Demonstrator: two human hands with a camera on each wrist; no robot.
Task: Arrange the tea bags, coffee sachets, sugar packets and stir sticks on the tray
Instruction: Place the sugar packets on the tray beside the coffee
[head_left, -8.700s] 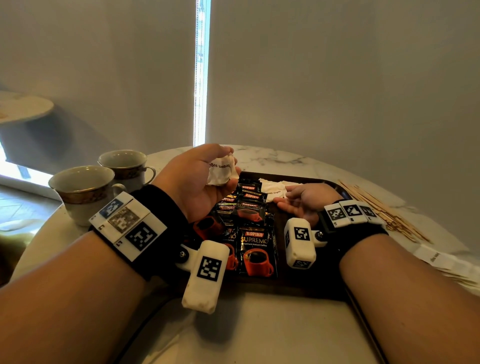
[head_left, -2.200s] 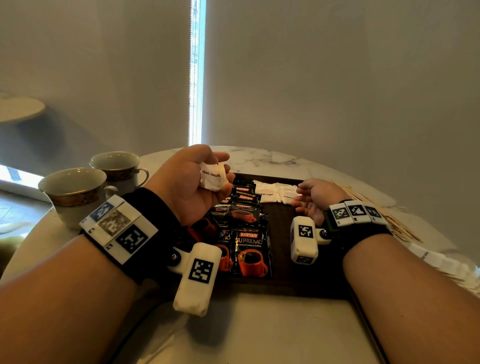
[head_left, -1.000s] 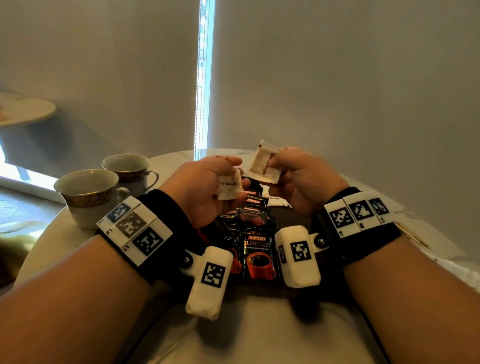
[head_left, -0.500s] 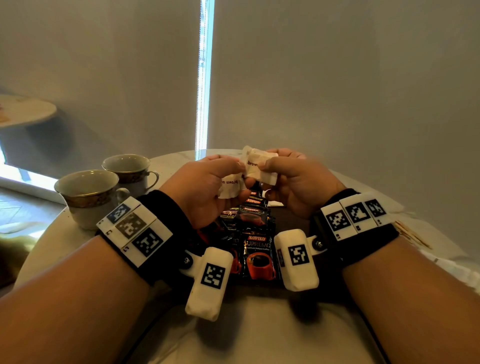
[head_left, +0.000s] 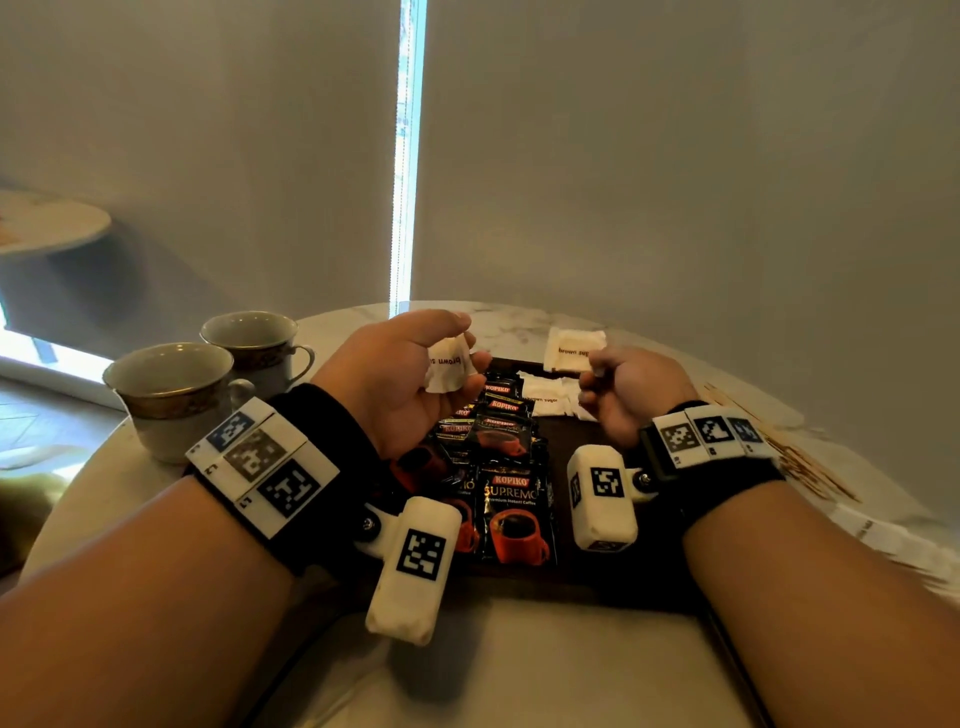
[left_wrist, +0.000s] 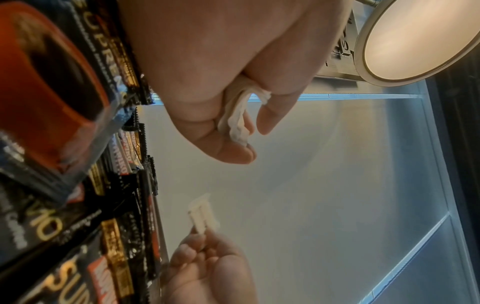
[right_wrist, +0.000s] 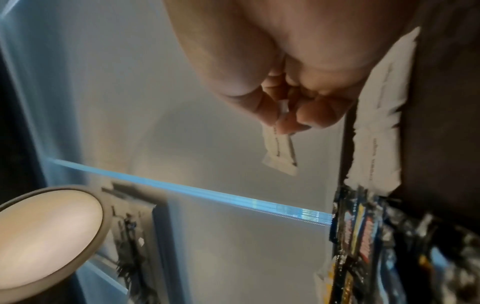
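Note:
In the head view my left hand (head_left: 470, 344) grips a small bundle of white brown-sugar packets (head_left: 444, 369) above the dark tray (head_left: 519, 584). My right hand (head_left: 592, 371) pinches a single brown-sugar packet (head_left: 574, 349) by its near edge, over the tray's far right part. The right wrist view shows that packet (right_wrist: 280, 152) hanging from the fingertips. A row of black coffee sachets (head_left: 514, 499) overlaps down the tray's left side. Several sugar packets (head_left: 543, 397) lie flat at its far end. Stir sticks (head_left: 800, 460) lie on the table to the right.
Two gold-rimmed cups (head_left: 171, 387) (head_left: 254, 343) stand on the round marble table at the left. White paper packets (head_left: 878, 535) lie off the tray at the right edge. A grey blind hangs just behind the table.
Half a second ago both hands met over the tray; now my right hand has drawn away to the right and down with one packet taken from the left hand's bundle.

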